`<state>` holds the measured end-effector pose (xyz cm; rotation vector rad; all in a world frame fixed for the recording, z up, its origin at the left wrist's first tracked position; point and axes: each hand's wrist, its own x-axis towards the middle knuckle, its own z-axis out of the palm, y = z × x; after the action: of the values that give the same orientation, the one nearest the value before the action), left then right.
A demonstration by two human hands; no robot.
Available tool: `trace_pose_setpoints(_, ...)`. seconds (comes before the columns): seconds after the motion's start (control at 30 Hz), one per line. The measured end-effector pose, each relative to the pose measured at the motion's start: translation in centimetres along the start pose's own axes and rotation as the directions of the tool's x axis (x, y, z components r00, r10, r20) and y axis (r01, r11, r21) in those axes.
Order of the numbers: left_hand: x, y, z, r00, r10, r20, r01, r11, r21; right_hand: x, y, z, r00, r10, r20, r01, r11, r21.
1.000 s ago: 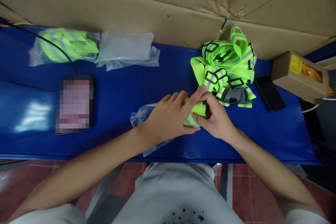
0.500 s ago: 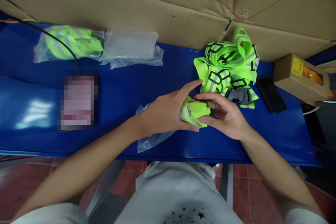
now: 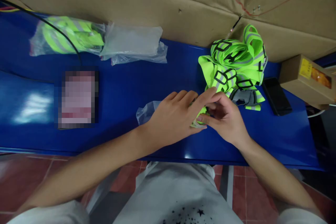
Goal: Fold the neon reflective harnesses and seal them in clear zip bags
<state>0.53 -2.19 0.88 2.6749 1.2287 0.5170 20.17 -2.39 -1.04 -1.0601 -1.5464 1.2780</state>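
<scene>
Head cam | L hand (image 3: 170, 120) + R hand (image 3: 229, 119): fingers (image 3: 203, 99) clamped on bunched neon webbing (image 3: 195, 124) | crinkly clear bag (image 3: 147, 110) | glossy blue desk (image 3: 118, 80), red-tile flr (image 3: 238, 190)

A pale shirt (image 3: 170, 192) is worn — short-sleeved, with black stars (image 3: 201, 212).

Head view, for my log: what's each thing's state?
Held reflective strap: bundled, mostly hidden
Left hand: curved over it
Right hand: thumb on it
Reflective strap pile: heaped
Smartphone: lying flat, unlit
Windowed cardboard box: orange contents showing
Bagged reflective strap: bundled
Clear bags: lying flat
Crumpled clear bag: partly covered
Pixelated object: unclear
</scene>
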Motion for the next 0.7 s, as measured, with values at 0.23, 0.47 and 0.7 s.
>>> trace_pose_setpoints(0.23,0.3,-0.3,-0.1,0.996,-0.085,-0.017,0.085,0.996,-0.016,-0.5,-0.6,-3.3,0.946,-0.098,0.31,0.123,0.99,-0.063)
trace_pose_setpoints(0.47,1.5,0.8,-0.9,0.981,-0.103,0.162,0.116,0.991,-0.07,0.4,-0.4,-2.3,0.881,-0.15,0.449,0.209,0.974,-0.085)
trace_pose_setpoints(0.7,3.0,3.1,0.0,0.958,-0.006,0.288,0.05,0.988,-0.145,-0.4,-0.3,-2.0,0.787,0.069,0.613,-0.108,0.994,0.026)
